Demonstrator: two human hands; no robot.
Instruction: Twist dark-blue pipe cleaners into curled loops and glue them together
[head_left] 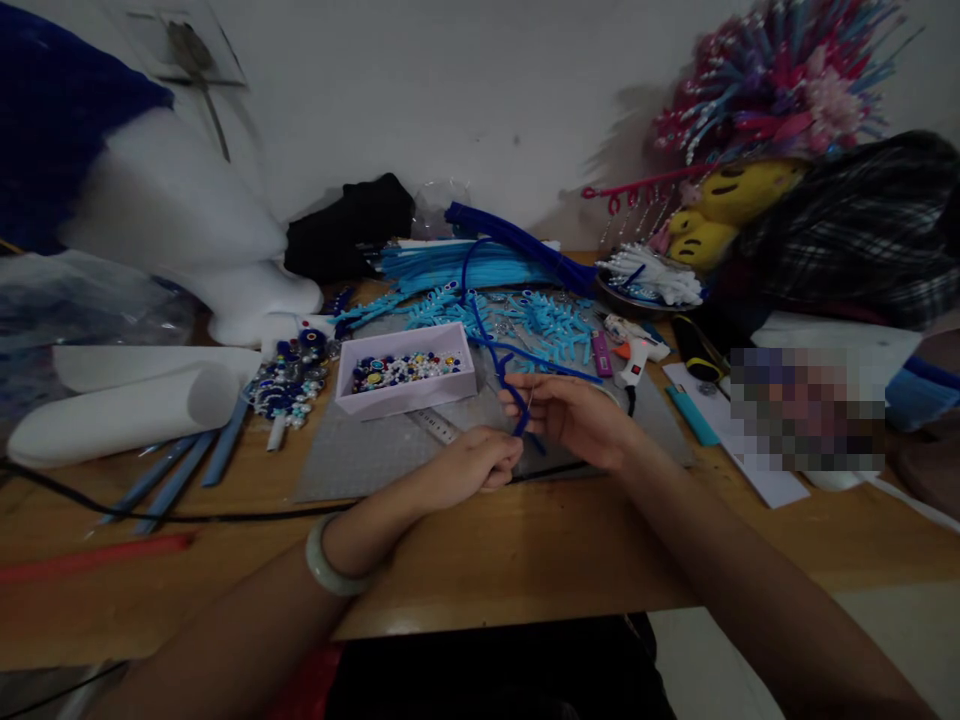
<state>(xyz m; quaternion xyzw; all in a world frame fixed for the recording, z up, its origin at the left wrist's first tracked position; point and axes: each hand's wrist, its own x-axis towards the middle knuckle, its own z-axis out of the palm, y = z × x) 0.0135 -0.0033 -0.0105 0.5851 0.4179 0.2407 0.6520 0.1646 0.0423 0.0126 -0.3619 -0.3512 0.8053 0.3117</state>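
Note:
Over the grey mat, my left hand is closed in a pinch on the lower end of a dark blue pipe cleaner. My right hand has its fingers curled against the same pipe cleaner a little higher up; its fingertips lie partly behind the blue stem. Upward from the hands, the pipe cleaner runs as a long bent strand with short side branches. Close to my left hand a metal ruler lies on the mat. A white box of mixed beads stands beyond it.
Light blue branched pieces and bundles of blue pipe cleaners lie at the back. On the right are a glue gun, a purple box and a teal stick. A beaded ornament and white rolls sit left.

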